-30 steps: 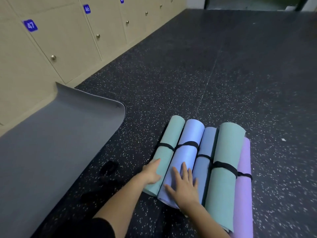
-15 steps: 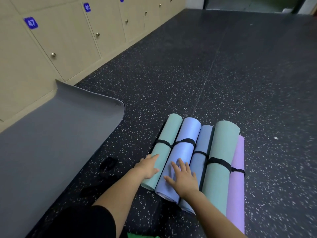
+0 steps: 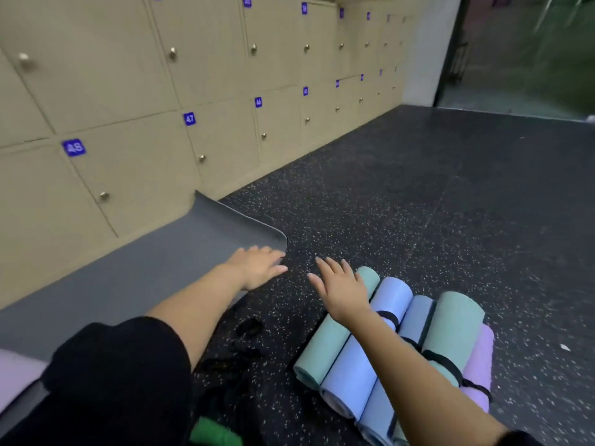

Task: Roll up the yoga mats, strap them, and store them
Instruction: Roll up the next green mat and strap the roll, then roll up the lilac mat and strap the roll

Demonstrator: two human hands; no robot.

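Hovering over the far right corner of the unrolled grey yoga mat (image 3: 145, 272), the left hand (image 3: 257, 267) is flat with straight fingers and holds nothing; whether it touches the mat I cannot tell. The right hand (image 3: 338, 286) is spread wide above the speckled rubber floor (image 3: 418, 220), empty, just left of the far end of the nearest teal roll (image 3: 325, 346).

That roll is 1 of 5 lying side by side at near right: teal, light-blue roll (image 3: 357, 365), grey-blue roll (image 3: 418, 313), a fatter green roll (image 3: 454, 329) and a lilac roll (image 3: 481, 355), with black straps (image 3: 441, 360) visible around them. Loose black straps (image 3: 248, 327) lie on the floor between the arms.

By my reading, 5 mats are rolled and strapped, while the grey mat lies flat along the numbered lockers (image 3: 135, 175) and is yet to be rolled. A lilac sheet (image 3: 16, 371) at near left may be another. Nothing looks stored yet.
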